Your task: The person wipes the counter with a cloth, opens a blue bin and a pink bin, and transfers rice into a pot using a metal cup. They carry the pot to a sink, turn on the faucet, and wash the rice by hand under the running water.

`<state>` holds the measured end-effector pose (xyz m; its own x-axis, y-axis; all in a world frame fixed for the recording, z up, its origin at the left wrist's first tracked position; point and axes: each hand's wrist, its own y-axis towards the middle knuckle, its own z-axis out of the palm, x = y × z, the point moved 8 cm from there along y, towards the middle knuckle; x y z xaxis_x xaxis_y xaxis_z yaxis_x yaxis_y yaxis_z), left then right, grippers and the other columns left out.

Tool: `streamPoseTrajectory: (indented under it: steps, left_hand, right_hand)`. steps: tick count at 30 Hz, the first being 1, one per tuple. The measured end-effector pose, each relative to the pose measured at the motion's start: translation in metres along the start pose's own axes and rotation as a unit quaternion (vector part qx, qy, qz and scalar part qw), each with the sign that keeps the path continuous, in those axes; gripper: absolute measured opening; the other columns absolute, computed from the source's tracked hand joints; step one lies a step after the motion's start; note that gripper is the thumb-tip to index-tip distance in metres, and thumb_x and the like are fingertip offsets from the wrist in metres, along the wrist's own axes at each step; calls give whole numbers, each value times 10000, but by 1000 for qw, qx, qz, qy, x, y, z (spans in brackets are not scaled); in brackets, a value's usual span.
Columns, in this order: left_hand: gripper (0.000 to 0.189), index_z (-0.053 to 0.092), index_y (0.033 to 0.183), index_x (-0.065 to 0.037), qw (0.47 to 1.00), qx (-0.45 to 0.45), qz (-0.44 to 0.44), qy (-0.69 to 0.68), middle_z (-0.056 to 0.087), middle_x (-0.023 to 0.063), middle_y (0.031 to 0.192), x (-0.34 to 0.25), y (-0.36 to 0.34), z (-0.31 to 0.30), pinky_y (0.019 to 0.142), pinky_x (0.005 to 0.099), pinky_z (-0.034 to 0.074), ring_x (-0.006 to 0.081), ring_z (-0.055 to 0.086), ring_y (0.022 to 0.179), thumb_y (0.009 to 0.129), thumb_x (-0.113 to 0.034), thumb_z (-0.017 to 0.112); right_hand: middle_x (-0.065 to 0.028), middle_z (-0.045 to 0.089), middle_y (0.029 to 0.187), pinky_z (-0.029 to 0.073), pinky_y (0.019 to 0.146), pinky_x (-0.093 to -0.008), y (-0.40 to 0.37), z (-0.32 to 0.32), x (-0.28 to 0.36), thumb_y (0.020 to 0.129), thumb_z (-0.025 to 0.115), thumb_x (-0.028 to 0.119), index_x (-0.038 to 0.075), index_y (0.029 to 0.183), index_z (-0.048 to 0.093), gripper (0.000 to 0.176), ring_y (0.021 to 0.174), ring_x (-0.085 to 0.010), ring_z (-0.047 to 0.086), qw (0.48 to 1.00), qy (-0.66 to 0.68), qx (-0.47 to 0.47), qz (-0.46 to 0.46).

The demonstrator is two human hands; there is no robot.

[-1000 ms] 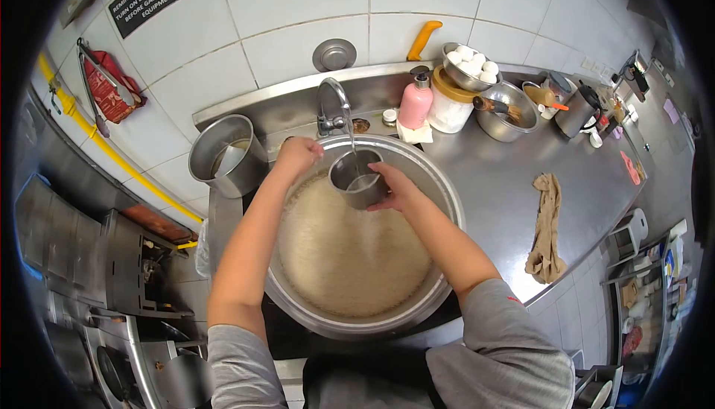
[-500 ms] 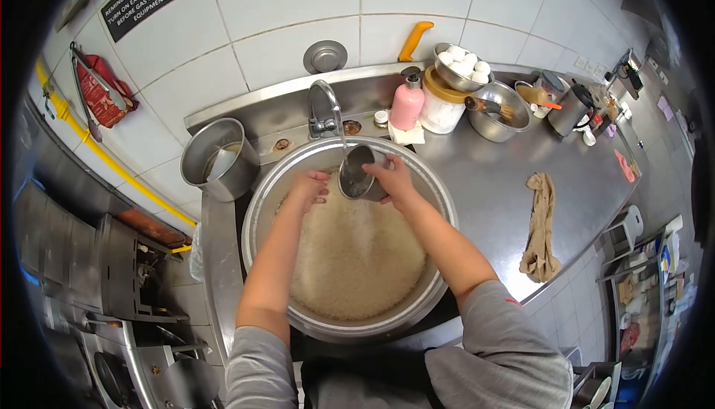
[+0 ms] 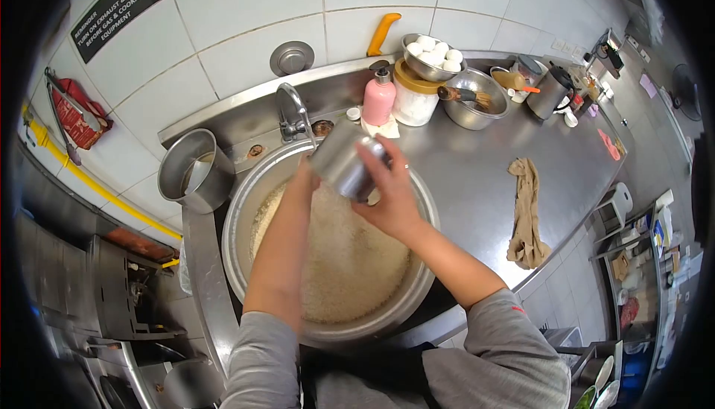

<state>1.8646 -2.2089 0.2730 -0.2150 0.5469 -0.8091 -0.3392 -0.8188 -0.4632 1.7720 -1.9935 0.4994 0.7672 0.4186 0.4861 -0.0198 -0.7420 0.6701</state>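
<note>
My right hand [image 3: 391, 193] grips a metal cup [image 3: 344, 162] by its base end, fingers and thumb wrapped around it. The cup lies tilted, its mouth turned left toward the tap [image 3: 296, 107], and is a little blurred. At the cup's left side is my left hand [image 3: 307, 173]; its fingers are mostly hidden behind the cup and smeared. Below both hands stands a large round metal pot [image 3: 232, 241], holding what looks like pale rice [image 3: 350, 260] under cloudy water.
A tall metal pot [image 3: 170, 178] stands left of the tap. Along the wall are a pink pump bottle [image 3: 380, 100], a lidded tub [image 3: 413, 103], a bowl of eggs [image 3: 433, 57] and a metal bowl [image 3: 477, 115] with a brush. A brown cloth [image 3: 525, 215] lies on the counter.
My right hand has turned the cup over from mouth-up under the tap to tilted leftward. My left hand has come up against the cup's left side. The whole view has shifted slightly.
</note>
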Motion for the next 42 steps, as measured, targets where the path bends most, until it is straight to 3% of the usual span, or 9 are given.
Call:
streamPoseTrajectory:
  steps: [6,12,21,31,33,34,38,41,42]
  left_hand:
    - [161,655,828,-33,811,-21,216,543,643,97,750,-70,-10,11,542,335,460,186,610,609,790,-169,578]
    - [44,640,733,-12,899,-95,186,384,620,103,628,-87,-63,19,490,290,442,154,583,534,733,-44,610]
    - [383,538,585,-39,941,-104,139,290,413,14,452,-81,-67,28,328,281,321,117,396,349,829,-328,594]
    - [127,593,727,-10,881,34,150,447,561,62,594,-53,-12,-2,435,268,434,147,546,504,660,64,514]
    - [157,567,806,-16,884,-1,115,453,554,71,573,-49,-8,-3,383,283,418,158,549,498,694,64,491]
    - [161,551,835,-26,875,-5,112,470,550,67,588,-48,-7,-5,367,288,404,155,541,488,712,53,482]
    - [192,494,924,-69,879,-7,76,471,528,49,657,-38,-5,-5,328,297,366,139,507,456,768,27,435]
    - [238,478,965,-107,869,0,6,495,499,26,727,-26,0,-13,343,279,350,123,468,455,786,29,400]
    - [248,480,966,-115,879,8,-4,476,500,23,727,-24,4,-17,353,270,344,121,460,461,783,32,402]
  right_hand:
    - [-68,444,1166,500,671,-248,-39,4,-95,784,592,145,142,1292,364,557,980,-133,500,805,445,-51,388]
    - [-125,518,1125,550,641,-383,-95,-38,-143,862,465,343,0,1207,398,491,910,-260,583,717,522,-155,435]
    - [-153,454,1210,512,613,-378,-199,-134,-182,816,435,482,49,1279,374,637,952,-273,552,728,323,-236,557]
    - [-180,541,1033,513,547,-395,-294,-262,-215,873,354,391,48,1214,402,485,872,-298,567,657,86,-460,591]
    - [-172,499,1146,541,549,-407,-335,-266,-271,840,405,406,92,1236,419,506,887,-329,556,663,30,-409,626]
    - [-287,454,1210,353,940,-403,-330,-267,-265,841,383,250,-9,1268,358,500,1098,-404,463,656,-47,-423,624]
    - [-219,591,906,417,825,-407,-305,-257,-306,772,438,137,9,848,591,213,901,-347,541,765,-164,-211,586]
    - [-235,593,977,423,824,-403,-302,-222,-335,729,487,190,-25,929,615,321,935,-323,565,787,-23,-175,591]
    - [-158,594,812,467,582,-359,-301,-205,-341,725,561,163,-29,978,564,318,708,-223,574,773,29,-160,613]
